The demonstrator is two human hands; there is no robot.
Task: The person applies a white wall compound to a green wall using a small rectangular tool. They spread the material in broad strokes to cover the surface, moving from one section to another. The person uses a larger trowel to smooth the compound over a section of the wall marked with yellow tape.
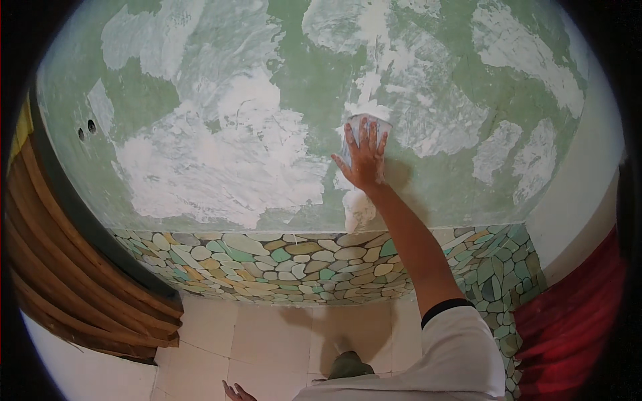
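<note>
My right hand (365, 157) lies with fingers spread over a thin, pale grey putty scraper (382, 125), holding it against the green wall (294, 87). Most of the scraper is hidden under the palm; its upper edge and corner show. White putty marks my fingers and lies on the wall above the scraper and below my wrist. Low in the picture, my left hand (238, 393) is partly cut off by the lower edge. Its visible fingers are apart and nothing shows in them.
Large white putty patches (221, 154) cover the wall. Two dark holes (87, 129) sit at its left. Below runs a pebble-patterned stone band (301, 260) above the tiled floor (267, 341). A brown curtain (80, 267) hangs left, a red curtain (568, 327) right.
</note>
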